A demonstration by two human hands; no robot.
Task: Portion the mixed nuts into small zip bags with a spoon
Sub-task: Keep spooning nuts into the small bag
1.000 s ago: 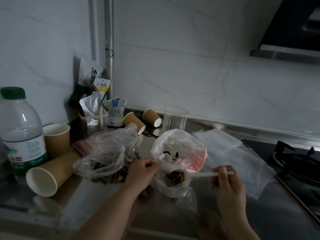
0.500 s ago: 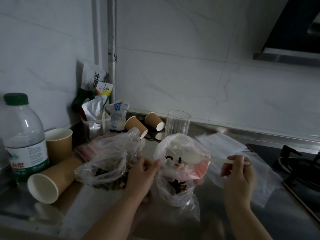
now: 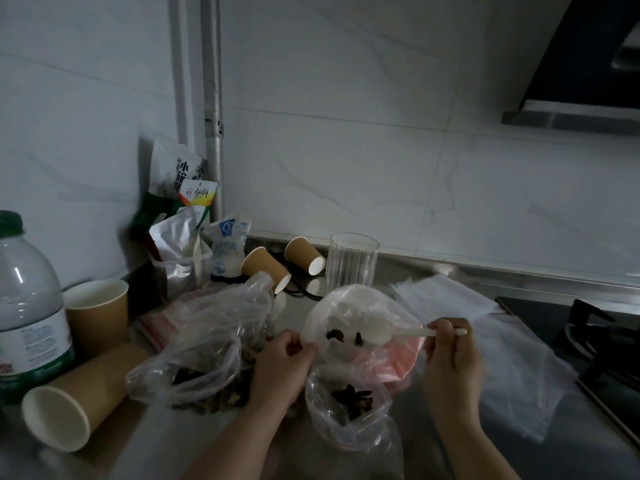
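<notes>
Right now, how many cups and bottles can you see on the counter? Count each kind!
Brown paper cups: 4 (one upright, one big one on its side, two small ones tipped over)
Clear ribbed drinking glass: 1
Clear plastic water bottle with green cap: 1
Total: 6

Dim light. White marble-look tile wall (image 3: 346, 150). Grey pipe (image 3: 212, 98) upright in corner. Steel counter (image 3: 433, 268). Black range hood (image 3: 588, 57) upper right. Gas stove (image 3: 588, 327) at right.
</notes>
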